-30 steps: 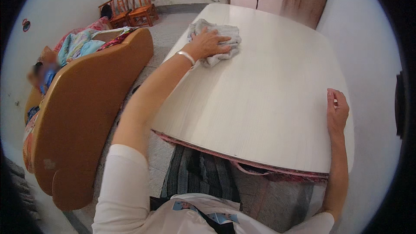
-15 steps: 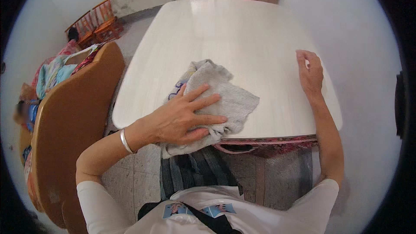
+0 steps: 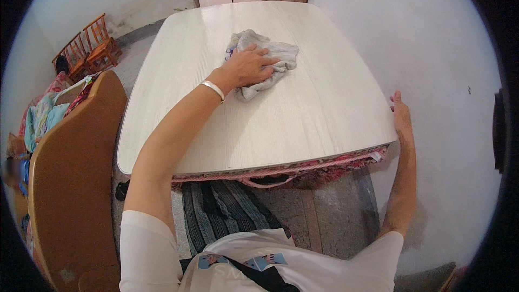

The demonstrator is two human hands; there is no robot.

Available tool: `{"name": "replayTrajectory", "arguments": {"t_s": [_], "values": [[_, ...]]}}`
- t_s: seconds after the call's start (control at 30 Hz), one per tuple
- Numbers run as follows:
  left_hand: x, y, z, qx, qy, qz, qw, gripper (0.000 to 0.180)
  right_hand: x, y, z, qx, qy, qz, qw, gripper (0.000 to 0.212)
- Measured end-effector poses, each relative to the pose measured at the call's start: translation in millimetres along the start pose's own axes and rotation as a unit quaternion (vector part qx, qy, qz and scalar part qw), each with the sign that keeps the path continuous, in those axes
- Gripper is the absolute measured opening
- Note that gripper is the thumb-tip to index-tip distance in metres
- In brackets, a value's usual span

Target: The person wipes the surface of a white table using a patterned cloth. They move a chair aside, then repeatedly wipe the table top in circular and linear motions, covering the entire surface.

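A crumpled grey towel lies on the white, pale-grained tabletop, toward its far half. My left hand is on top of it, palm down with the fingers spread, pressing it to the surface. That arm reaches far forward, and a silver bangle is on its wrist. At the table's right edge, beside the wall, is my right hand. Its visible fingers are extended, and I see nothing held in them; some fingers are hidden from this angle.
Pink-red patterned fabric shows beneath the table's near edge. To the left stands a brown curved panel with piled cloths behind it. Wooden chairs are at the far left. A white wall runs close along the right.
My left hand and the towel have moved forward, away from me, across the tabletop. My right hand has shifted from the tabletop to its right edge. The view has turned somewhat right.
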State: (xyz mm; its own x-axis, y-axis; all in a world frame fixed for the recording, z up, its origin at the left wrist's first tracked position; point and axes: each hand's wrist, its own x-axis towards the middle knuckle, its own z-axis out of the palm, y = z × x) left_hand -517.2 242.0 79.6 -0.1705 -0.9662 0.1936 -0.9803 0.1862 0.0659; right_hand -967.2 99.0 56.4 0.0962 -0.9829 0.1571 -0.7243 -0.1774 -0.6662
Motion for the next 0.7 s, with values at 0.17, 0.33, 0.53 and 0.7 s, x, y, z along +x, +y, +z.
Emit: {"name": "replayTrajectory", "arguments": {"t_s": [0.17, 0.33, 0.53, 0.7], "values": [[-59, 65, -20, -0.049, -0.033, 0.116, 0.991, 0.043, -21, -5, 9, 0.214, 0.05, 0.024, 0.975, 0.085], [-125, 116, -38, -0.077, -0.037, 0.232, 0.969, 0.041, -17, 3, 6, 0.211, 0.038, -0.032, 0.976, 0.083], [-67, 111, -29, -0.076, -0.066, 0.248, 0.964, 0.039, -29, -11, 5, 0.205, 0.065, -0.012, 0.977, 0.082], [14, 72, -2, -0.057, -0.029, 0.146, 0.987, 0.041, -28, -11, 7, 0.166, 0.093, -0.028, 0.981, 0.08]]}}
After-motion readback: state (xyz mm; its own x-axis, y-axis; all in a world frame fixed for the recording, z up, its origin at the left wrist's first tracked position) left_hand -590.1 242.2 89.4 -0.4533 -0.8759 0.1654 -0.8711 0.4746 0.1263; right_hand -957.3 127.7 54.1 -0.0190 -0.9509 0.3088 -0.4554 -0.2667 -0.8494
